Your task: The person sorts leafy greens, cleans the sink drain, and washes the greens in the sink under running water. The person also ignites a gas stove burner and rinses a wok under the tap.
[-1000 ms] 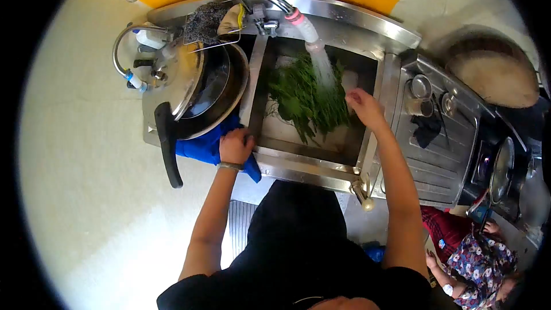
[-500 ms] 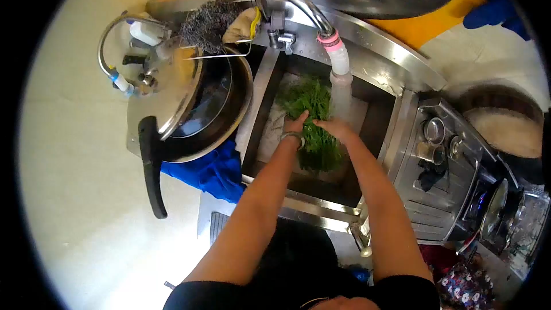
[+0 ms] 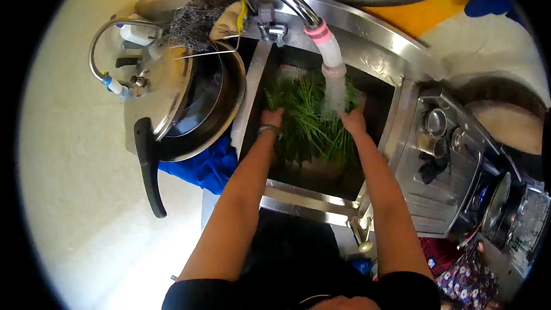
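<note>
The steel sink point(image 3: 310, 210) takes up the middle of the view, its basin in front of the person. On its left stands a wide, dark pan point(image 3: 234, 95), and a ridged drainboard point(image 3: 422, 209) adjoins it on the right. Inside the basin lies a loose spread of long-stemmed greens point(image 3: 307, 123), fanned across much of its width. A blue cloth point(image 3: 208, 163) lies below the pan. The curved faucet point(image 3: 295, 2) arches over from the back, and its water point(image 3: 334, 96) falls on the greens between the two hands, close to the right one. The left hand point(image 3: 273, 117) is at the left edge of the greens, touching them; its fingers are partly hidden, so whether they close on any stems cannot be told. The right hand point(image 3: 353, 119) touches the opposite edge, fingers reaching in among the leaves; its grip cannot be made out either. A narrow band point(image 3: 269, 130) circles the left wrist.
</note>
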`<state>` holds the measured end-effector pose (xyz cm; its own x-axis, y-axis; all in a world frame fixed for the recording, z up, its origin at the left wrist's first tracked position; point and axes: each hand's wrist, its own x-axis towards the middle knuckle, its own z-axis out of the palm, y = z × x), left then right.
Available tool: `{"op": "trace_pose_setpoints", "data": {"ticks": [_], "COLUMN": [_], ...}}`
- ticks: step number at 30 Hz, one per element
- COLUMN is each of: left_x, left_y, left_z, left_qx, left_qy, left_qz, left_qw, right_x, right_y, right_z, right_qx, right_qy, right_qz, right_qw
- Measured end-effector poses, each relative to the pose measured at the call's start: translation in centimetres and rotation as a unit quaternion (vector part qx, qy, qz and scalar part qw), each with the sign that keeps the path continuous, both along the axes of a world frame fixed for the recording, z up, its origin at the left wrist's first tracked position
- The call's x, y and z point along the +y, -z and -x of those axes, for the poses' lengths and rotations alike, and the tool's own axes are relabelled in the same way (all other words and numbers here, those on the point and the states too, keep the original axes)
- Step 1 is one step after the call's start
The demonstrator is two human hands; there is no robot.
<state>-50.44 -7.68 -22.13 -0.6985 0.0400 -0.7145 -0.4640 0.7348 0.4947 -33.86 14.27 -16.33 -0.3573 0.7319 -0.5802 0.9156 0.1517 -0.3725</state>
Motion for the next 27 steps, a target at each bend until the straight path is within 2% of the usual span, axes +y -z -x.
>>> {"op": "trace_pose_setpoints", "data": {"ticks": [1, 3, 4, 6, 7, 9, 10, 11, 12, 13, 15, 16, 17, 19, 21, 24, 25, 26, 27], "left_x": [0.1, 0.8, 1.3, 2.7, 2.9, 3.5, 3.9, 4.4, 4.5, 4.2, 3.6, 3.4, 3.8, 5.1, 6.2, 7.7, 7.2, 6.5, 5.9], "left_y": [0.0, -1.1, -1.6, -3.0, -5.1, -9.6, -9.0, -8.2, -7.4, -6.6, -5.8, -5.5, -5.3, -5.2, -4.5, -1.2, -2.9, -3.5, -3.7], "left_z": [-0.4, -1.4, -2.5, -4.5, -4.7, -5.5, -5.7, -5.8, -5.7, -5.9, -5.9, -6.6, -7.3, -8.0, -8.7, -7.1, -6.4, -6.0, -5.7], "left_qx": [0.016, 0.135, 0.254, 0.482, 0.511, 0.555, 0.397, 0.23, 0.056, 0.046, 0.029, 0.07, 0.112, 0.167, 0.183, 0.081, 0.038, 0.023, 0.007], "left_qy": [0.013, 0.052, 0.064, 0.085, 0.133, 0.231, 0.249, 0.258, 0.259, 0.226, 0.161, 0.151, 0.143, 0.15, 0.176, 0.102, 0.075, 0.06, 0.045], "left_qz": [0.002, 0.021, 0.053, 0.112, 0.083, 0.021, 0.019, 0.016, 0.014, 0.022, 0.037, 0.059, 0.079, 0.093, 0.087, 0.04, -0.056, -0.065, -0.073], "left_qw": [1.0, 0.989, 0.964, 0.865, 0.845, 0.799, 0.883, 0.938, 0.964, 0.973, 0.986, 0.984, 0.98, 0.97, 0.963, 0.991, 0.995, 0.996, 0.996], "right_x": [0.2, -0.1, -0.6, -0.9, -1.0, -1.7, -2.1, -2.9, -3.9, -4.6, -3.8, -3.8, -3.7, -3.5, -3.4, -4.5, -4.4, -4.5, -4.2], "right_y": [0.4, 0.7, 0.4, -1.3, -1.9, -0.7, 0.0, 0.6, 1.5, 2.9, 5.0, 5.6, 6.0, 0.4, 3.2, 5.4, 3.2, 1.1, 0.5], "right_z": [-0.2, -0.3, -0.4, -0.3, 0.1, 1.2, 1.8, 2.2, 2.4, 2.3, 2.9, 2.7, 2.2, 2.6, 2.8, 2.8, 2.8, 2.8, 2.7], "right_qx": [-0.026, -0.002, 0.01, 0.118, 0.173, 0.068, 0.015, 0.065, 0.116, 0.165, 0.228, 0.254, 0.21, 0.123, 0.086, 0.085, 0.101, 0.116, 0.095], "right_qy": [0.007, -0.068, -0.106, -0.17, -0.2, -0.299, -0.343, -0.333, -0.322, -0.311, -0.245, -0.211, -0.195, -0.16, -0.273, -0.297, -0.283, -0.265, -0.205], "right_qz": [-0.024, -0.139, -0.194, -0.294, -0.343, -0.122, -0.008, -0.007, -0.005, -0.002, -0.144, -0.21, -0.161, -0.07, 0.033, 0.039, 0.109, 0.181, 0.166], "right_qw": [0.999, 0.988, 0.975, 0.933, 0.902, 0.944, 0.939, 0.941, 0.94, 0.936, 0.931, 0.92, 0.944, 0.977, 0.958, 0.95, 0.947, 0.94, 0.96]}}
